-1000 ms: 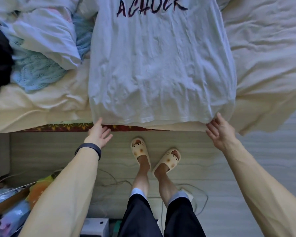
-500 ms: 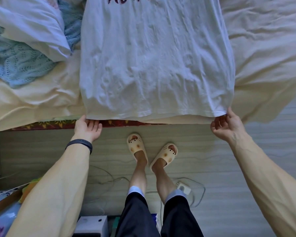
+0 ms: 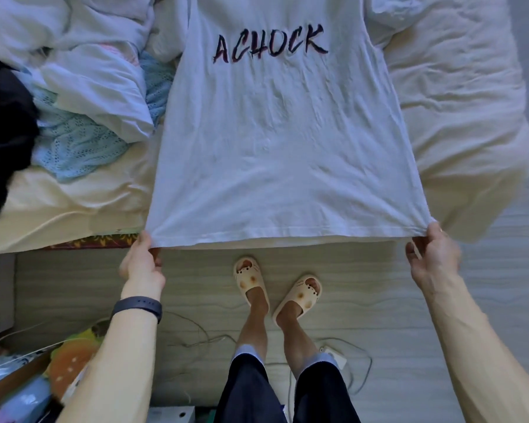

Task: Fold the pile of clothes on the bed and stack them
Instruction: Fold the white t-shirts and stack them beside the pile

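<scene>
A white T-shirt [image 3: 275,141] with dark "ACHOCK" lettering lies spread flat on the bed [image 3: 458,123], its hem at the bed's near edge. My left hand [image 3: 141,264] pinches the hem's left corner. My right hand [image 3: 434,257] pinches the hem's right corner, and the hem is stretched taut between them. A pile of unfolded clothes sits at the left: white garments [image 3: 83,74], a light blue knit [image 3: 80,145] and a black garment [image 3: 3,129].
The bed sheet is cream and wrinkled. My feet in cream slippers [image 3: 275,285] stand on the pale floor before the bed. Cables and a white adapter [image 3: 333,355] lie by my feet. Boxes and colourful clutter [image 3: 37,374] fill the lower left.
Both hands have closed on the hem corners and pulled the shirt toward the bed's edge, stretching it flat. The view has tilted up, and the lettering shows again.
</scene>
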